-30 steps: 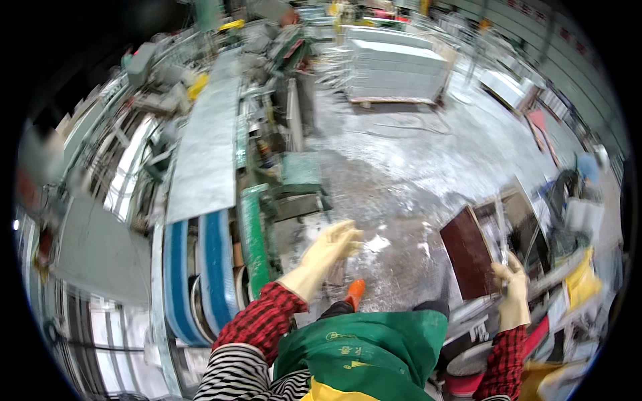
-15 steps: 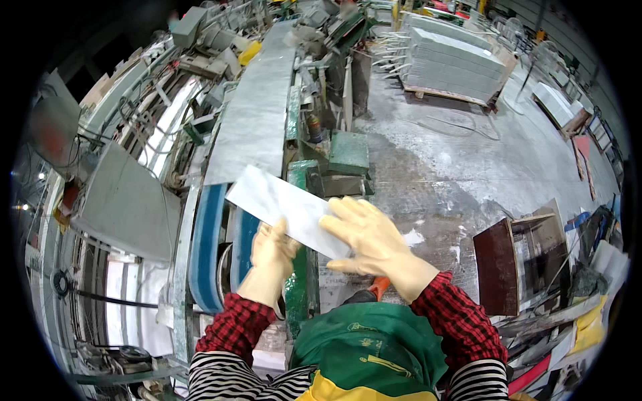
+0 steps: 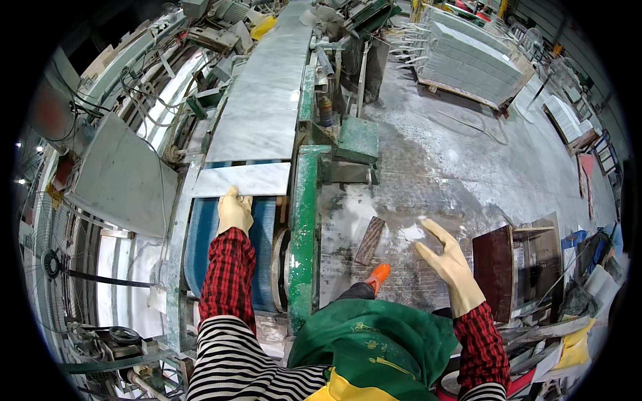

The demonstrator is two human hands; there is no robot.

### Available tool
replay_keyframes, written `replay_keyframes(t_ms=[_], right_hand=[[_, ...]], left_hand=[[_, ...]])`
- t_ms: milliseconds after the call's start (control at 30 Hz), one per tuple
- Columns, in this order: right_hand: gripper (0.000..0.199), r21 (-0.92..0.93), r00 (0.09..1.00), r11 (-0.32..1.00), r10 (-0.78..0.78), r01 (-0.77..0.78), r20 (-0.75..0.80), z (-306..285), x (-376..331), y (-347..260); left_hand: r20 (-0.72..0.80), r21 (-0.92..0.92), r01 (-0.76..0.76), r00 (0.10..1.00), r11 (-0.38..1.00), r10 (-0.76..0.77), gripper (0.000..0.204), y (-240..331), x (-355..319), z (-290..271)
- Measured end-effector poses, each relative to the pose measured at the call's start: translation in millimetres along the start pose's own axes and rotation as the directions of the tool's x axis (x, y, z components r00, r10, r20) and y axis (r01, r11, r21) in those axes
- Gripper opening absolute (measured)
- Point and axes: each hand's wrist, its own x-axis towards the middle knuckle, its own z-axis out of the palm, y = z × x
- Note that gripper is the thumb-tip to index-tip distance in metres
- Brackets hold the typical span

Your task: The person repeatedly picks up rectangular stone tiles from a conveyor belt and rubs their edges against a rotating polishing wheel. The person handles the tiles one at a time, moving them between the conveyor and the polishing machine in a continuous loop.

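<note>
A narrow white-and-grey marble strip (image 3: 244, 180) lies crosswise on the blue conveyor belt (image 3: 265, 230), with a slim gap between it and the long marble slab (image 3: 257, 113) beyond. My left hand (image 3: 235, 212), in a cream rubber glove, is closed at the strip's near edge, its fingers bent over the stone. Away to the right, my gloved right hand (image 3: 452, 262) hangs above the floor with thumb and fingers apart, holding nothing.
A green machine rail (image 3: 306, 234) runs along the belt's right side. On the floor stand a brown open-sided box (image 3: 495, 271) and, farther off, a pallet stack of grey slabs (image 3: 465, 60). A short wooden block (image 3: 370, 240) lies near my orange shoe (image 3: 380, 275).
The marble strip went from being held in both hands over the rail to lying flat across the belt. My right hand let go and swung right; my left moved forward and left with the strip.
</note>
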Motion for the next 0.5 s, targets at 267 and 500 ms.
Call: replay_keyframes(t_ms=[267,500], right_hand=[[0.06,0.003,0.997,0.997,0.079,-0.079,0.02,4.7,-19.3,-4.7],[0.059,0.097,0.993,0.988,0.117,-0.12,0.032,16.4,-24.8,6.8]], left_hand=[[-0.045,0.552,-0.143,0.979,0.822,0.2,0.024,-13.8,36.3,16.1],[0.043,0.376,-0.119,0.993,0.919,0.111,0.024,-11.6,30.3,25.1]])
